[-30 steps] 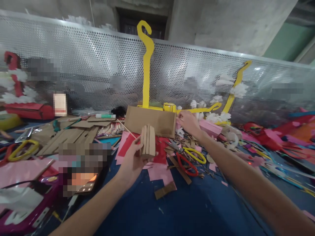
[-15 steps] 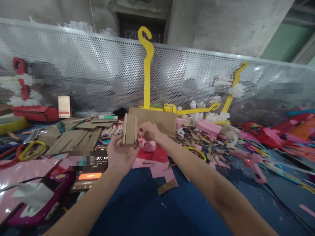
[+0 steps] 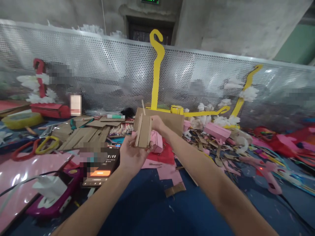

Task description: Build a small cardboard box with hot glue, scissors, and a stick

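A small brown cardboard box [image 3: 143,132] rests in my left hand [image 3: 131,154], whose fingers and thumb wrap its lower end. My right hand [image 3: 157,124] curls round the box's upper right edge, its fingertips hidden behind the cardboard. A thin pale stick [image 3: 143,107] pokes up past the top of the box; where its lower end sits is hidden. Just below and right of the box is a small pink box [image 3: 157,141], on red paper [image 3: 168,154]. Behind both hands leans a larger cardboard panel [image 3: 172,124], with a tall yellow hook-topped stand [image 3: 155,75] behind it.
A pink glue gun [image 3: 263,170] with a cord lies to the right. On the left are a phone [image 3: 104,165], a purple power strip [image 3: 55,200], scissors [image 3: 46,145] and cardboard strips [image 3: 83,138]. Paper scraps [image 3: 169,172] lie on the blue table. A perforated metal screen [image 3: 103,72] stands behind.
My view has shifted, so the scene sits further right. The cardboard box has tilted, my right hand has moved behind its upper edge, and the thin stick now shows above it.
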{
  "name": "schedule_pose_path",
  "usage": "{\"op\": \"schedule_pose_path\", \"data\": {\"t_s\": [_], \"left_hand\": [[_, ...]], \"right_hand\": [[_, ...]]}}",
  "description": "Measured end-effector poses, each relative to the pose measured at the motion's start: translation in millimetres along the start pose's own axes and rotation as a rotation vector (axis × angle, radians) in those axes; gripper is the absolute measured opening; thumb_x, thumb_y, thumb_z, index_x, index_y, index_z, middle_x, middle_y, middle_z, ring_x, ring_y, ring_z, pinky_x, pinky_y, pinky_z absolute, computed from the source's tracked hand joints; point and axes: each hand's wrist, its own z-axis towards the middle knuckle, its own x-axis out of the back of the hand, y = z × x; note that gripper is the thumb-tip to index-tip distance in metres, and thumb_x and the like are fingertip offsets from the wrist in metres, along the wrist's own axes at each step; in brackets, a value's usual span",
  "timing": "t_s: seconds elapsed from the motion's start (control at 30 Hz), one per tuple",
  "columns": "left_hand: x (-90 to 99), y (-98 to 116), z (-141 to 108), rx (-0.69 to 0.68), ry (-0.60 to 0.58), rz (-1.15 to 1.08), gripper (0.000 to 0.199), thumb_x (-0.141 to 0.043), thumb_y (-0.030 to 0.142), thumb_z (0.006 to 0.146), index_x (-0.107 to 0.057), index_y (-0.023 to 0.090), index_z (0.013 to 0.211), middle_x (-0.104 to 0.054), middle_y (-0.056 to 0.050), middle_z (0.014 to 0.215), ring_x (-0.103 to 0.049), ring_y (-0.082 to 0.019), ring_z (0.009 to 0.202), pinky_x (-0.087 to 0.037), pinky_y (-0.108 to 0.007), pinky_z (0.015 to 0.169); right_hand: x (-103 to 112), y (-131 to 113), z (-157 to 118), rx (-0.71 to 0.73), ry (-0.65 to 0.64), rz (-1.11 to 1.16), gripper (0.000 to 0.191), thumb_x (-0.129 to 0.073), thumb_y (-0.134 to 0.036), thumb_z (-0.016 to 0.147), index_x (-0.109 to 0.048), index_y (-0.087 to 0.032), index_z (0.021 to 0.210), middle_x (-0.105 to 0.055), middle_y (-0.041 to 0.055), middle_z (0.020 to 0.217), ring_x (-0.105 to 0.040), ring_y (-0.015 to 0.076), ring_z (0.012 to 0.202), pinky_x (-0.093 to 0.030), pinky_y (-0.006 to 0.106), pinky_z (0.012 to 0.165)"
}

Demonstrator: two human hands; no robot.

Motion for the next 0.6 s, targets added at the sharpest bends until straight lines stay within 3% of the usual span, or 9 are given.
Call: {"op": "schedule_pose_path", "data": {"t_s": [0.07, 0.13, 0.23, 0.33, 0.43, 0.6], "left_hand": [[0.5, -1, 0, 0.008, 0.018, -0.005, 0.018, -0.065, 0.027, 0.077, -0.07, 0.014, 0.088, -0.073, -0.008, 0.08, -0.067, -0.021, 0.069, -0.059, -0.037, 0.071], [0.9, -2, 0, 0.016, 0.025, -0.004, 0.018, -0.065, 0.026, 0.078, -0.071, 0.014, 0.088, -0.074, -0.009, 0.081, -0.067, -0.021, 0.068, -0.059, -0.037, 0.07], [0.8, -6, 0, 0.025, 0.024, 0.011, 0.018, -0.064, 0.026, 0.078, -0.071, 0.012, 0.089, -0.075, -0.011, 0.085, -0.068, -0.021, 0.067, -0.059, -0.036, 0.07], [-0.8, -9, -1, 0.017, 0.043, 0.032, 0.016, -0.065, 0.023, 0.076, -0.071, 0.012, 0.087, -0.076, -0.011, 0.085, -0.068, -0.022, 0.067, -0.06, -0.038, 0.07], [-2.9, -11, -1, -0.001, 0.077, 0.034, 0.014, -0.064, 0.021, 0.075, -0.07, 0.013, 0.084, -0.076, -0.01, 0.08, -0.069, -0.023, 0.067, -0.06, -0.037, 0.067], [-3.8, -10, -2, 0.005, 0.08, 0.042, 0.013, -0.065, 0.022, 0.076, -0.069, 0.013, 0.083, -0.076, -0.01, 0.081, -0.069, -0.022, 0.067, -0.061, -0.037, 0.066]], "right_hand": [[21, 5, -14, -0.047, 0.078, 0.099, 0.036, -0.065, -0.036, 0.099, -0.062, -0.017, 0.129, -0.065, 0.0091, 0.129, -0.068, 0.025, 0.107, -0.059, 0.045, 0.089], [42, 9, -41, -0.07, 0.13, 0.204, 0.031, -0.063, -0.039, 0.1, -0.065, -0.016, 0.12, -0.069, 0.0073, 0.114, -0.069, 0.0195, 0.093, -0.059, 0.038, 0.08], [68, 14, -96, -0.083, 0.146, 0.357, 0.042, -0.069, -0.056, 0.089, -0.073, -0.015, 0.095, -0.062, 0.0001, 0.075, -0.057, 0.0117, 0.063, -0.046, 0.026, 0.059], [83, 18, -141, -0.112, 0.153, 0.469, 0.044, -0.079, -0.059, 0.077, -0.074, -0.018, 0.094, -0.055, -0.0042, 0.065, -0.047, 0.0094, 0.055, -0.037, 0.025, 0.052], [92, 22, -160, -0.138, 0.194, 0.537, 0.044, -0.082, -0.058, 0.073, -0.073, -0.018, 0.089, -0.054, -0.0049, 0.062, -0.045, 0.0086, 0.053, -0.034, 0.024, 0.05], [98, 19, -165, -0.153, 0.201, 0.579, 0.042, -0.084, -0.055, 0.072, -0.074, -0.017, 0.087, -0.056, -0.0038, 0.062, -0.046, 0.0092, 0.054, -0.034, 0.024, 0.051]]}}
